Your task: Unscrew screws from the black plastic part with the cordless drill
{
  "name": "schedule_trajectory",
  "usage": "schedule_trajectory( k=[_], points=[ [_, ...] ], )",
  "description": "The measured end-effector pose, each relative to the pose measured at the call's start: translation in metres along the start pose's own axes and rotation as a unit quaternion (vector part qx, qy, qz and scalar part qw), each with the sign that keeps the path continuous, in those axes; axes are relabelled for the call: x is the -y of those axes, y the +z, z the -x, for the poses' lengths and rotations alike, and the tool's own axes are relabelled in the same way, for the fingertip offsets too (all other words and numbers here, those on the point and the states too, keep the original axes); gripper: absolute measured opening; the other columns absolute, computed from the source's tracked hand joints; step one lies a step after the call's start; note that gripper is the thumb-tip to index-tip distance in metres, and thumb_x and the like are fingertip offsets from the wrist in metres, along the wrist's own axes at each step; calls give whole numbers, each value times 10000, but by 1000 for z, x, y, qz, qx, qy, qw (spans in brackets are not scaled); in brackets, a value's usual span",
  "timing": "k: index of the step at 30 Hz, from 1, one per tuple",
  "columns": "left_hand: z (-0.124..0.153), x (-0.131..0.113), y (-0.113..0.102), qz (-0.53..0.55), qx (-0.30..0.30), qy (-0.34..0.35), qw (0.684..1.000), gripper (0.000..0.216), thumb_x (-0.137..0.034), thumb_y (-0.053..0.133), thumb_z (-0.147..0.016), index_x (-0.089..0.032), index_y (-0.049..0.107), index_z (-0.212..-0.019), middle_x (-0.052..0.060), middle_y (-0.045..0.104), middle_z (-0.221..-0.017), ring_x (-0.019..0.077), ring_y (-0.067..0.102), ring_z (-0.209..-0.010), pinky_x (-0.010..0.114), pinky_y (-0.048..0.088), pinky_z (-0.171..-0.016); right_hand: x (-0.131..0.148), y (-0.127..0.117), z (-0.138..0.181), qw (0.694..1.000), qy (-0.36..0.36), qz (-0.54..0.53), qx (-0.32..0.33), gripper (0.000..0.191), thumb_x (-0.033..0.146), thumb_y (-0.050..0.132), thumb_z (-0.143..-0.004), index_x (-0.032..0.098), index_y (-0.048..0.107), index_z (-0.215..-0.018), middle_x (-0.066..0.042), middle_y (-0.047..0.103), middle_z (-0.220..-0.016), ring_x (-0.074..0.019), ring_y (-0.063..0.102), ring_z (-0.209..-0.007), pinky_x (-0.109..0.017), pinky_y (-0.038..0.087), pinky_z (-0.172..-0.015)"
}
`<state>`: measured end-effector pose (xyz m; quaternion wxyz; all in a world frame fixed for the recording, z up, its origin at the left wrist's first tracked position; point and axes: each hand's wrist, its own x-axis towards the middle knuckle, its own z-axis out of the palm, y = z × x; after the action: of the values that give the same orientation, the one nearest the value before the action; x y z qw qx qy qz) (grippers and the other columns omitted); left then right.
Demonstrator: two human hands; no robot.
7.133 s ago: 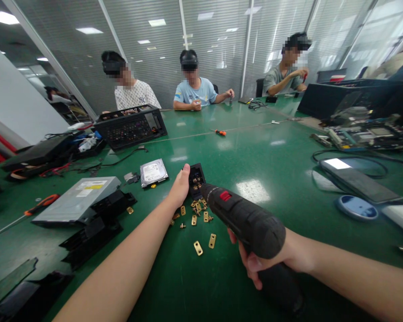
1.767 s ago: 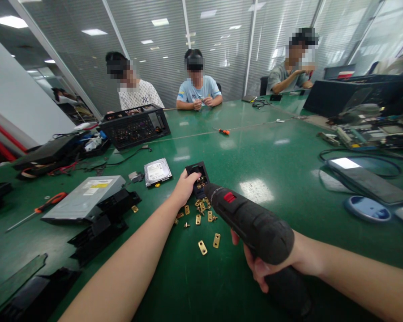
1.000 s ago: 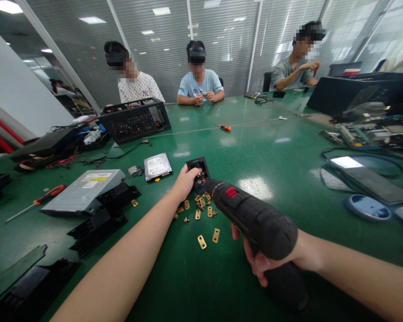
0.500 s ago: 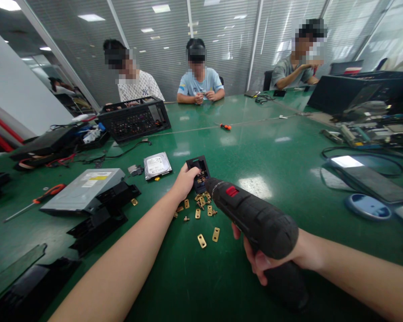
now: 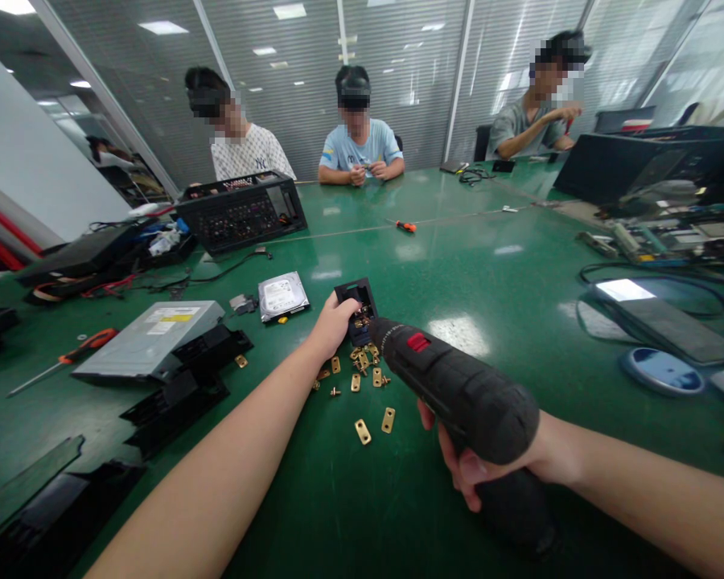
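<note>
My left hand (image 5: 336,320) grips a small black plastic housing (image 5: 362,291) that has brass-coloured metal parts inside, the thumb lying over its near side. In my right hand (image 5: 462,466) is a black cordless drill (image 5: 458,390) with a red switch on top. Its nose points at the housing; the bit's tip is too small to make out. Several brass plates with holes (image 5: 363,432) and small brass screws (image 5: 335,392) lie scattered on the green table just below the housing.
Left of my arm lie a hard drive (image 5: 281,297), a silver optical drive (image 5: 157,342), black plastic pieces (image 5: 181,402) and an orange screwdriver (image 5: 88,346). A computer case (image 5: 241,213) stands farther back. On the right are a phone (image 5: 669,322) and circuit boards (image 5: 669,237). Three people sit across the table.
My hands, the housing and the drill stay almost where they were; the drill's nose has shifted very slightly right. Across the table, the person at the right has moved a hand.
</note>
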<state>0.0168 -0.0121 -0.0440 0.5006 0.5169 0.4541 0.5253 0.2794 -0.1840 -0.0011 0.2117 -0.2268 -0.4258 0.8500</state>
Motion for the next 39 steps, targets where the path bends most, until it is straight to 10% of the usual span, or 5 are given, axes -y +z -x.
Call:
schedule_trajectory(
  k=[9, 19, 39],
  points=[
    [8, -13, 2, 78, 27, -45, 996, 533, -362, 902, -665, -186, 683, -1118, 71, 768, -961, 300, 747, -919, 491, 587, -921, 10, 9, 4, 1000, 6, 5, -25, 510, 253, 1044, -657, 127, 698, -1010, -12, 775, -725, -150, 755, -578, -241, 655, -564],
    [10, -22, 3, 118, 69, -106, 985, 852, -947, 609, -836, -145, 725, -1098, 168, 793, -940, 359, 793, -978, 474, 628, -875, -4, -6, 1, 1000, -10, 0, 20, 482, 222, 1024, -695, 133, 703, -1043, -24, 785, -752, -171, 774, -612, -265, 668, -580],
    [7, -17, 7, 107, 31, -101, 989, 849, -929, 604, -857, -150, 727, -1172, 141, 798, -892, 339, 800, -906, 451, 632, -844, -5, -7, 0, 1000, -7, 6, 22, 487, 225, 1022, -688, 131, 698, -1039, -34, 788, -766, -173, 767, -604, -265, 652, -569]
  ],
)
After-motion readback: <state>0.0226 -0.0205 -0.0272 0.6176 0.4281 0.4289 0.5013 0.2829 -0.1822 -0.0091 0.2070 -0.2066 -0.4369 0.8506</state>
